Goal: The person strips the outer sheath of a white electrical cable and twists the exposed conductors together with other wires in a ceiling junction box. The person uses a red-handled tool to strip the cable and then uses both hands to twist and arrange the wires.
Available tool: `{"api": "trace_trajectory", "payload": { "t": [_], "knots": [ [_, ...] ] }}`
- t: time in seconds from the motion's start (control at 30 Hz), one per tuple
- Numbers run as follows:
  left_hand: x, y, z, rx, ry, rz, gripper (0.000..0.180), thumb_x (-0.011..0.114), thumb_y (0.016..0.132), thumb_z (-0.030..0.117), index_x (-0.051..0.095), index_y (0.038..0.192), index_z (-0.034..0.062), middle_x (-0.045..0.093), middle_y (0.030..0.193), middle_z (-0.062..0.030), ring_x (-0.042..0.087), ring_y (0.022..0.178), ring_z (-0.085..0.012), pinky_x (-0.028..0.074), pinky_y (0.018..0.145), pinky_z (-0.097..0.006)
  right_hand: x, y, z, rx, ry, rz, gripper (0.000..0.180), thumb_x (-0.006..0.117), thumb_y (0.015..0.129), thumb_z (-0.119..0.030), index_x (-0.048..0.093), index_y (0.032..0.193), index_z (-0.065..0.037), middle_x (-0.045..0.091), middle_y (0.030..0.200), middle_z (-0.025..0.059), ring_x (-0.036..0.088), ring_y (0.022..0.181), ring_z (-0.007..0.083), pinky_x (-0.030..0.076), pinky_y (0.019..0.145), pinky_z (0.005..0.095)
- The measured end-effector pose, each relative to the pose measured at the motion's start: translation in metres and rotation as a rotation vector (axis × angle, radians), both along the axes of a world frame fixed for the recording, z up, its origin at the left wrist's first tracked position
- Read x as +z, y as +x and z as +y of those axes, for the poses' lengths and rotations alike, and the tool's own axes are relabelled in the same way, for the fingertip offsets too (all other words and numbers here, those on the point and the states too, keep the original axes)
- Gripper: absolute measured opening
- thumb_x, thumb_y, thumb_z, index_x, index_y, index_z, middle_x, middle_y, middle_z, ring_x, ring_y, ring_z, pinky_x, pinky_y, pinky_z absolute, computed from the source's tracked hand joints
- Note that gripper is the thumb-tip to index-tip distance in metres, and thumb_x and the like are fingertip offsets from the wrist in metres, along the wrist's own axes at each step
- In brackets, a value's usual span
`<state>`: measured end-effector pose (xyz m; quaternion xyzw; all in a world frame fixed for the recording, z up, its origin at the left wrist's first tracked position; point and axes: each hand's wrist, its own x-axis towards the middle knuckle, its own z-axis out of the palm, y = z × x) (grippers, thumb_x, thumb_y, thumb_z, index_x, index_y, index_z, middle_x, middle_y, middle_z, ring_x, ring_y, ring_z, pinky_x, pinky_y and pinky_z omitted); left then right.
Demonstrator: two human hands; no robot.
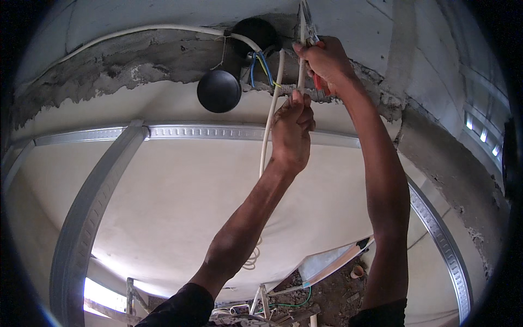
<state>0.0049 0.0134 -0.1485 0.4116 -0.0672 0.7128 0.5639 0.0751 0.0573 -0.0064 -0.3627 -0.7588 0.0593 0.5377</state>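
- While the white cable [301,78] stood just right of the round black box [256,31], my left hand [293,126] had its fingers curled closed around it.
- Farther right of the box, my right hand [328,59] had its fingers wrapped about red-handled pliers [318,82].
- Blue and yellow-green wires [253,71] hung at the box's lower edge.
- Below-left of the box dangled a black disc [219,91].

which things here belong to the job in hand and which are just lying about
In the job, it seems:
white cable, held in the left hand
red-handled tool, gripped in the right hand
black round box, with coloured wires coming out
black disc hanging near the box

Lying about, apparently:
small round container
green cord on the ground
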Motion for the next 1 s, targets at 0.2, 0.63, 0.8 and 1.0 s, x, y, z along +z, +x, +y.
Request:
{"api": "trace_trajectory", "payload": {
  "t": [0.2,0.63,0.8,1.0],
  "knots": [
    [-0.006,-0.005,0.011,-0.505,0.07,-0.05,0.031,0.047,0.102,0.037,0.054,0.085,0.011,0.024,0.063,0.0087,0.021,0.058,-0.0058,0.02,0.054,-0.023,-0.005,0.009,0.005,0.031,-0.086,0.053,0.027,0.068,0.089,-0.024,0.061,0.076,-0.001,0.053,0.058,0.0014,0.044,0.049,0.0096,0.039,0.047,0.0294],
    [-0.01,0.006,0.001,1.267,0.155,0.313,0.015,0.047,0.099,0.009,0.057,0.091,-0.0009,0.052,0.063,-0.0126,0.048,0.053,-0.0225,0.039,0.052,-0.037,-0.048,0.035,-0.033,-0.207,0.543,-0.291,0.021,0.066,0.084,-0.016,0.056,0.088,0.002,0.06,0.078,0.0193,0.059,0.073,0.0382,0.045,0.067,0.0444],
    [-0.012,-0.002,-0.01,1.098,0.093,0.451,0.019,0.041,0.101,0.01,0.057,0.096,-0.0001,0.043,0.069,0.0004,0.038,0.065,-0.0071,0.034,0.057,-0.024,-0.081,0.071,-0.057,-0.38,0.373,-0.559,0.018,0.059,0.082,0.0,0.054,0.099,0.003,0.06,0.087,0.0235,0.059,0.085,0.0435,0.045,0.072,0.0468],
    [-0.025,0.0,0.005,0.864,0.131,0.316,0.027,0.043,0.104,0.022,0.058,0.096,0.0011,0.039,0.067,0.0059,0.03,0.06,-0.0036,0.027,0.052,-0.022,-0.082,0.077,-0.049,-0.287,0.243,-0.721,0.014,0.057,0.086,0.0,0.055,0.099,0.004,0.059,0.088,0.0256,0.057,0.084,0.0448,0.045,0.073,0.0456]
  ]
}}
